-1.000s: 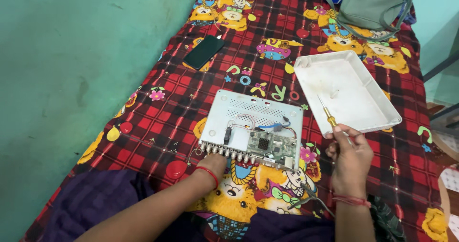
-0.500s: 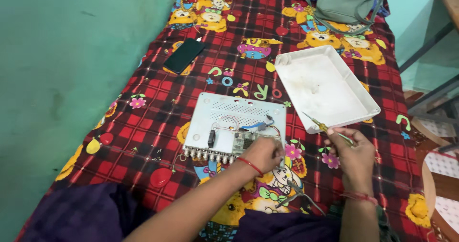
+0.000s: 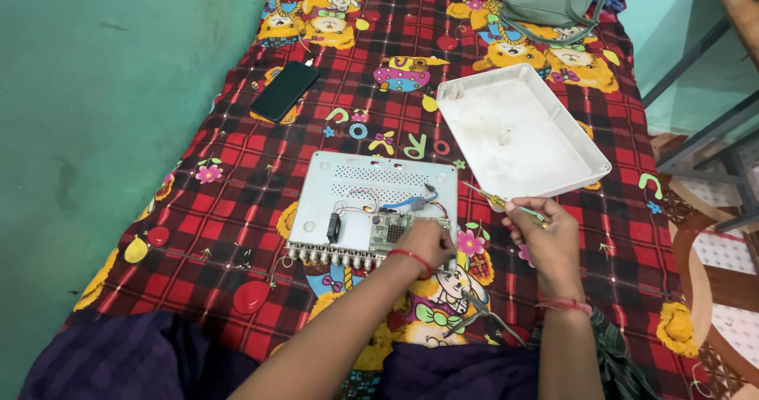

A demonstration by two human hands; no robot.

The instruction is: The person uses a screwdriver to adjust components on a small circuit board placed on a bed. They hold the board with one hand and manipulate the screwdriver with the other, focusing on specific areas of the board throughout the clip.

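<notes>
An opened white electronics case lies on the red checked blanket, with a green circuit board, wires and a row of connectors along its near edge. My left hand rests on the circuit board at the case's near right corner, fingers bent onto it. My right hand is just right of the case, closed around a thin screwdriver whose tip points left toward the case.
The case's white lid lies upside down to the right. A black phone lies at the upper left, a grey-green bag at the top. Pliers lie near my lap. A green wall runs along the left.
My left hand has moved from the case's near edge to the right, onto the circuit board. My right hand keeps the screwdriver beside the case.
</notes>
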